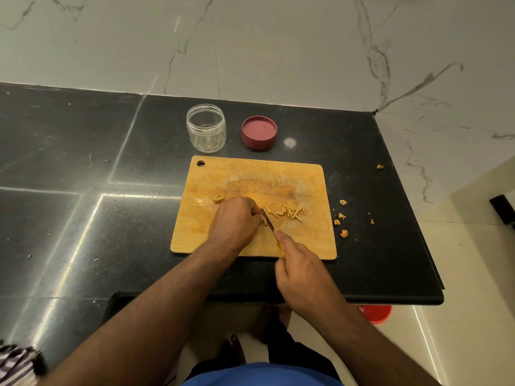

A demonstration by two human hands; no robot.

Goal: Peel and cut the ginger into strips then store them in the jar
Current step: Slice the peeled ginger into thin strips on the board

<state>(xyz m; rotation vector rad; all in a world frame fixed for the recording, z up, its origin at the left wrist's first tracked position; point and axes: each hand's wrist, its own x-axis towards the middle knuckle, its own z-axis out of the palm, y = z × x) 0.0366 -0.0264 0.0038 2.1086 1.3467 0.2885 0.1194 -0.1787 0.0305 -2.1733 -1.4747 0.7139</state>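
Knife-gripping right hand (pixel 299 264) beside pale ginger strips (pixel 287 212)

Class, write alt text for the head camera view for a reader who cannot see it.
A person's left hand steadies ginger on a wooden cutting board while the right hand slices it with a small knife, cut strips lying beside the blade. Behind the board stand an open clear jar and its red lid.

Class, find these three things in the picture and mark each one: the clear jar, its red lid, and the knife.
clear jar (pixel 206 129): head view, on its transparent side wall.
red lid (pixel 259 132): head view, on its flat inner face, which is turned up.
knife (pixel 268 219): head view, on the blade, between the two hands.
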